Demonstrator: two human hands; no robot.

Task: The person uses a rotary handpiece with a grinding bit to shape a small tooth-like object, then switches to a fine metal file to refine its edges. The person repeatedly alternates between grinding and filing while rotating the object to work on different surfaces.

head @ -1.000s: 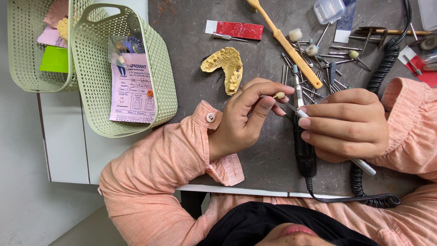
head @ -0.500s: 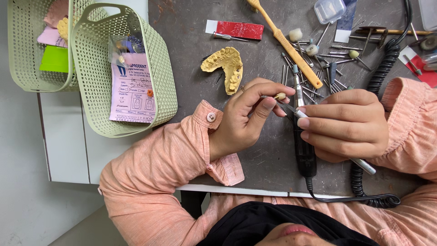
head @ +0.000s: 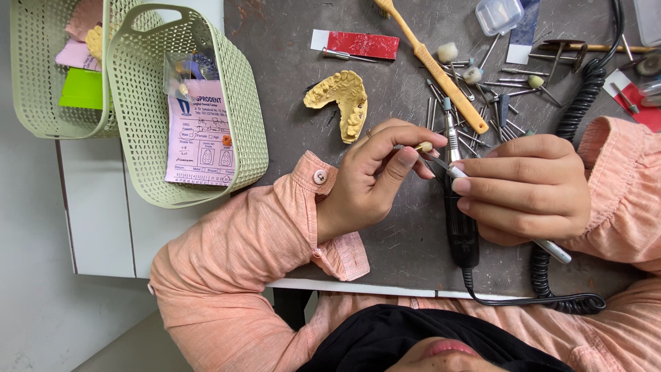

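Note:
My left hand (head: 372, 179) pinches a small pale yellowish piece (head: 425, 147) between thumb and fingertips above the dark worktop (head: 289, 89). My right hand (head: 527, 189) grips a slim metal hand instrument (head: 554, 251) like a pen, with its thin tip touching that piece. Under both hands a black motor handpiece (head: 460, 231) lies on the worktop, its metal nose pointing away from me. A yellow dental arch cast (head: 344, 100) rests just beyond my left hand.
Two pale green plastic baskets (head: 237, 103) hang at the left edge, one with a pink form and small bags. Several burs (head: 496, 103), a wooden-handled brush (head: 441, 72), a red and white card (head: 358, 45), a clear small box (head: 499, 14) and a black coiled cord (head: 578, 103) lie around.

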